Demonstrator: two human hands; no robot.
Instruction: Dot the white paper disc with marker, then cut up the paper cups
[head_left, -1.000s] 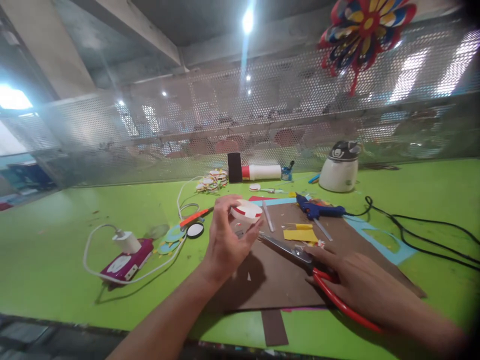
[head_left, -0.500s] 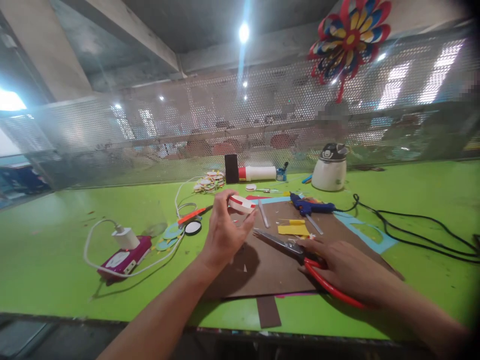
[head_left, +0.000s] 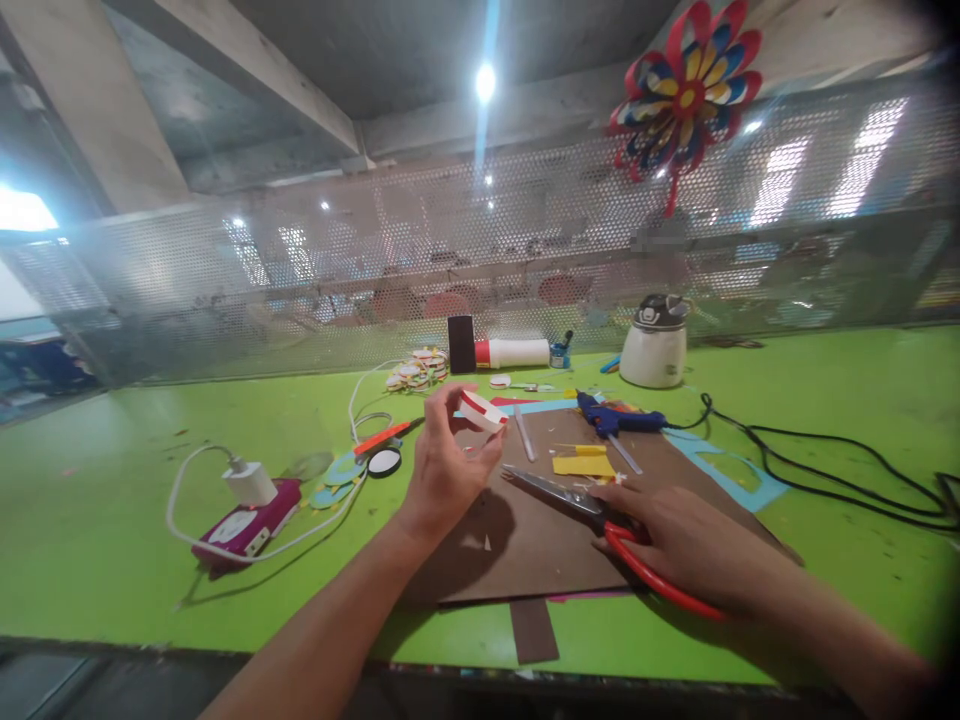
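Note:
My left hand (head_left: pixel 450 465) pinches a small round white disc-shaped piece with red patches on its rim (head_left: pixel 482 411), raised over a brown board (head_left: pixel 540 555). In my right hand (head_left: pixel 667 520) is a pair of scissors with red handles (head_left: pixel 559 490), its blades pointing left, just below and to the right of the disc piece. The blade tips look slightly apart and do not touch the piece. Yellow strips (head_left: pixel 583 465) and a translucent glue stick (head_left: pixel 526 434) lie on the board beyond the scissors.
A blue glue gun (head_left: pixel 616 416) with a black cord lies at the back right, near a white kettle-like jug (head_left: pixel 654 345). To the left are a purple power strip (head_left: pixel 247 525), an orange-handled cutter (head_left: pixel 382 438) and pale blue discs (head_left: pixel 341 480). A phone (head_left: pixel 461 345) stands behind.
The disc piece has tilted a little in my left hand. My right hand still holds the scissors in nearly the same place; the view has shifted slightly.

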